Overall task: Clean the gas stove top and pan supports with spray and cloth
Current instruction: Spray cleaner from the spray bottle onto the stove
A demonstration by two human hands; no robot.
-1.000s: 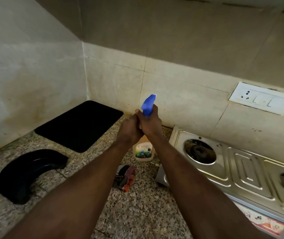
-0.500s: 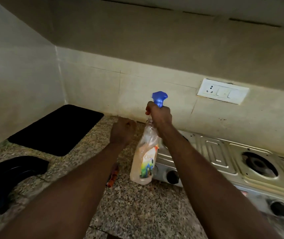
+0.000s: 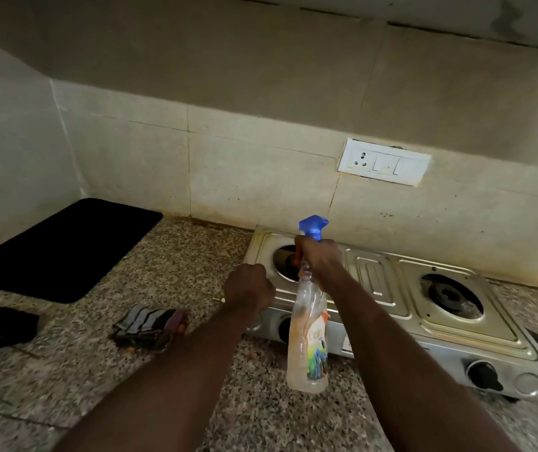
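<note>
- Head view: the right hand [image 3: 318, 260] grips the neck of the spray bottle [image 3: 307, 350], just under its blue trigger head [image 3: 313, 226]; the bottle hangs nearly upright in front of the left end of the gas stove [image 3: 372, 277].
- The left hand [image 3: 248, 288] is curled into a fist just beside it, with nothing seen in it.
- A striped cloth [image 3: 148, 327] lies crumpled on the speckled surface [image 3: 169, 269], left of the stove.
- A black mat [image 3: 62, 249] lies in the corner, and a switch plate [image 3: 384, 166] is on the wall.

Blue-capped spray bottle [image 3: 308, 340], striped cloth [image 3: 148, 327]
</note>
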